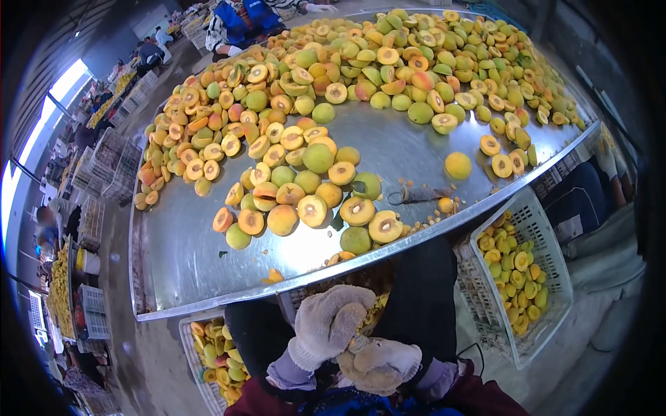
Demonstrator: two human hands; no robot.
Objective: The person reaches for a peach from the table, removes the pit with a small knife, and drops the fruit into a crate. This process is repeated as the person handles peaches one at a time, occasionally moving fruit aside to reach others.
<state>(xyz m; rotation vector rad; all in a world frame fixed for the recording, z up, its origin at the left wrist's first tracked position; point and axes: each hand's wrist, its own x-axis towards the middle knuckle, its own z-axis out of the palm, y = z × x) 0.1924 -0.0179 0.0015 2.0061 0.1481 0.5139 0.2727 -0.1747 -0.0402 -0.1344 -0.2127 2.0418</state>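
My left hand, in a grey-beige knitted glove, is held above my lap with its fingers curled. My right hand, gloved the same way, touches it from below, also closed. Whatever is between the fingers is hidden by the gloves. Just beyond them stands the metal table, heaped with green, yellow and orange apricots, many cut in half with pits showing. On its near edge lies a small tool with a ring-shaped end, beside loose pits.
A plastic crate of fruit halves stands at my right, another crate at my left. Fruit pieces also lie in a container between my knees. Across the table sits a person in a blue apron. More crates and workers line the left side.
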